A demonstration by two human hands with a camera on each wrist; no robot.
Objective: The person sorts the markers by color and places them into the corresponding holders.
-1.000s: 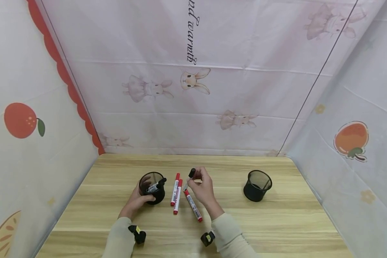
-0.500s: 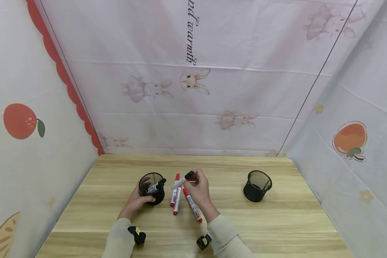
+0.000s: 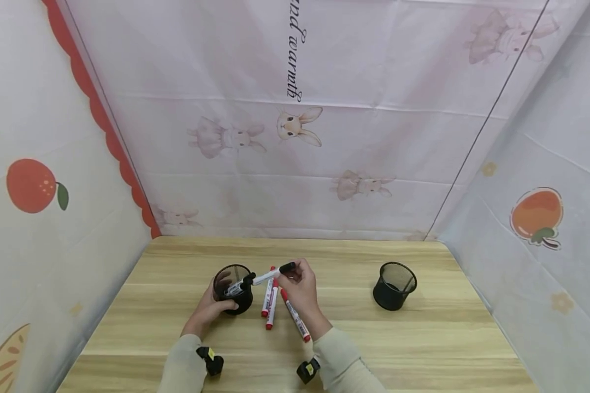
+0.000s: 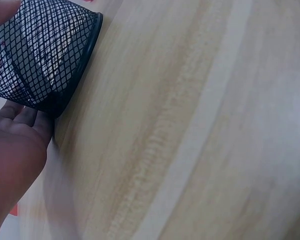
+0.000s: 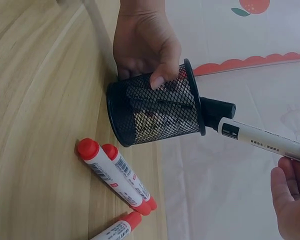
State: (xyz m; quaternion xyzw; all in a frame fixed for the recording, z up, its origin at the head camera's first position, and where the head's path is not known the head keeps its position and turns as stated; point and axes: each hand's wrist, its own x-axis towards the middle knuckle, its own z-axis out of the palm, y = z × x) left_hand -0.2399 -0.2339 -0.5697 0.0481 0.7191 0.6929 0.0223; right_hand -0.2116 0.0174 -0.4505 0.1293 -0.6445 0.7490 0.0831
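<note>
My left hand (image 3: 207, 312) grips a black mesh pen cup (image 3: 242, 303), its thumb on the near side, as the right wrist view also shows. Inside the cup (image 5: 160, 107) lean black-capped markers (image 3: 236, 287); how many is hard to tell. Between thumb and fingers, my right hand (image 3: 302, 289) pinches a white marker with a black cap (image 3: 265, 278) by its capped end. The marker's far end is at the cup's rim, close to the black caps (image 5: 220, 109). Below it, three red-capped markers (image 3: 295, 316) lie on the table, two of them side by side (image 5: 115, 177).
A second black mesh cup (image 3: 391, 295) stands upright on the right of the wooden table (image 3: 447, 338). Patterned cloth walls (image 3: 295, 207) rise at the back and both sides. Small black wrist cameras (image 3: 308, 371) sit at the sleeves.
My right hand has tipped the black-capped marker from near upright to nearly level and moved it left to the cup. My left hand keeps its hold on the cup.
</note>
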